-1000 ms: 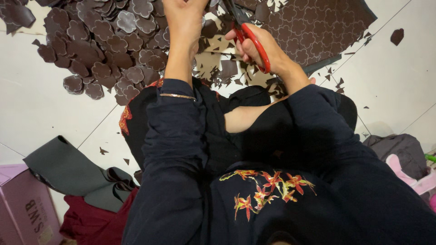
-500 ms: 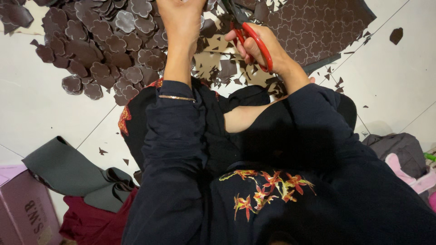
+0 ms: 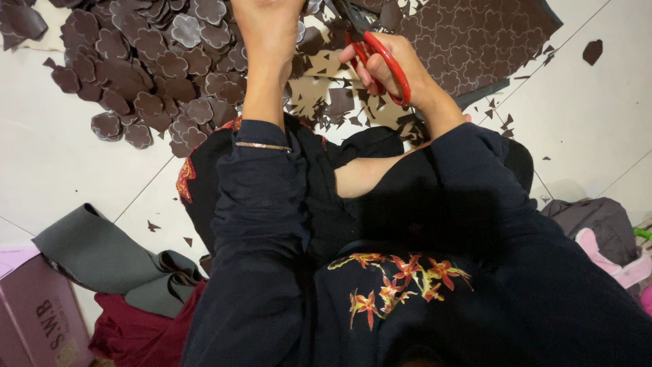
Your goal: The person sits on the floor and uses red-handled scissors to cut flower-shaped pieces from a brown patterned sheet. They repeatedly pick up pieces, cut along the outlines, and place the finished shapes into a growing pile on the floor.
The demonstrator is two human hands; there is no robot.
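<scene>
Right hand (image 3: 397,68): fingers are closed through the red loop handles of the scissors (image 3: 377,54); grip is firm, thumb in one loop, other fingers in the second. Blades point away from the body and run out of view at the top edge; whether they are open or closed cannot be told.

Left hand (image 3: 268,30): only wrist and back of hand are seen; the fingers are cut off by the top edge, so their state cannot be told. Hand is placed just left of the scissors, approx. level w/ them. A thin bracelet (image 3: 261,145) is worn at the cuff of the dark sleeve (image 3: 261,224).

Ref. landmark: scissors.
- Brown sheet (image 3: 475,41), marked w/ flower outlines, is laid just right of the scissors, partly under the right hand.
- Pile of cut flowers (image 3: 149,75), same brown material, is spread left of the scissors, beyond the left hand.
- Small offcuts (image 3: 319,75) are scattered directly below the scissors, btwn. both hands.
- Floor tile (image 3: 591,115) is seen right of and below the scissors.
- Grey roll (image 3: 95,251) and pink box (image 3: 34,312) are located well apart, far lower left.
</scene>
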